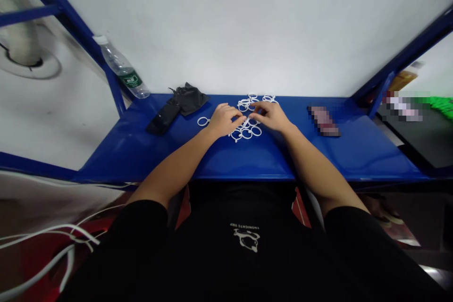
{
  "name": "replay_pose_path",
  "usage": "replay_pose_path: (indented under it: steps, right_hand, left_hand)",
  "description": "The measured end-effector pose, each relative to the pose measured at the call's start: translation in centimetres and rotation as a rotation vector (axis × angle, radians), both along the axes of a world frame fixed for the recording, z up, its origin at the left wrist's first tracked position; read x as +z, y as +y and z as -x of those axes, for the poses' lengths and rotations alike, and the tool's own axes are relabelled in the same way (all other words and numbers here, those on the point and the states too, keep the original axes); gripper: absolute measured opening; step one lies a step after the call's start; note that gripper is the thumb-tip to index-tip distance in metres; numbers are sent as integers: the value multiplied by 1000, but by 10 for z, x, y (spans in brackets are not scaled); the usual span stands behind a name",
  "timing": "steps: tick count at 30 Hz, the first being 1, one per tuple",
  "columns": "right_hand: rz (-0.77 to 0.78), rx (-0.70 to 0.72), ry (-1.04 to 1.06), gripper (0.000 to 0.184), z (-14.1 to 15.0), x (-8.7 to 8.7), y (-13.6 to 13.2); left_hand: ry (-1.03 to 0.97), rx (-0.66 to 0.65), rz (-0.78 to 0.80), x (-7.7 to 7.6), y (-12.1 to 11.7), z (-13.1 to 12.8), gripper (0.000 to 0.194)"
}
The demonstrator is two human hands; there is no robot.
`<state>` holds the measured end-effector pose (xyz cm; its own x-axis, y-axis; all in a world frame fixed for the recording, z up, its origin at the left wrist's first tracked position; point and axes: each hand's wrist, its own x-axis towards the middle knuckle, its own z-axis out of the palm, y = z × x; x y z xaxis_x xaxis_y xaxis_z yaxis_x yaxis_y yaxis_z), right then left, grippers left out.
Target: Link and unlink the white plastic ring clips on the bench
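Note:
Many thin white rings (256,130) with small tabs lie loosely together on the blue tabletop (240,165). Over this group, my left hand (223,120) is closed, thumb and forefinger pinching the side of a white ring (246,122) that looks narrow from this angle. My right hand (272,115) comes in from the other side with curled fingers, and its thumb tip meets the upper end of that same piece. Fingertips partly hide the held ring. One separate ring (203,121) lies just left of my left hand.
A black phone-like slab (163,119) and a crumpled black bag (191,99) lie at the left. Behind them stands a clear bottle (122,68) with a green label. A blurred-out phone-shaped object (323,121) lies at the right. Blue frame posts (384,94) flank the tabletop; a white wall is behind.

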<state>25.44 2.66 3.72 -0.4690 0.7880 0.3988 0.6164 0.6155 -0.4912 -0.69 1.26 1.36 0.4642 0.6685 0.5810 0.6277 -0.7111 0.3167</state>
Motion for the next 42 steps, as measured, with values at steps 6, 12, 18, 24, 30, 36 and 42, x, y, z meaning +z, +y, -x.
replay_pose_path:
  steps: [6, 12, 18, 24, 30, 36, 42]
  right_hand:
    - [60, -410, -167, 42, -32, -14, 29]
    - [96, -411, -229, 36, -34, -24, 37]
    - [100, -260, -215, 40, -24, -24, 34]
    - [-22, -115, -51, 32, -10, -9, 15]
    - [-106, 119, 41, 12, 25, 8, -25]
    - [-146, 184, 73, 13, 35, 2, -28]
    - [-118, 181, 94, 14, 31, 3, -25]
  left_hand:
    - [-5, -35, 40, -2, 2, -1, 22]
    - [45, -54, 67, -3, 2, -2, 19]
    - [72, -86, 88, -2, 0, -2, 20]
    - [64, -60, 96, -1, -1, -2, 16]
    - [81, -6, 74, -5, 3, -1, 16]
    - [110, -27, 18, -10, 9, 1, 16]
    - [82, -35, 8, -9, 8, 3, 20]
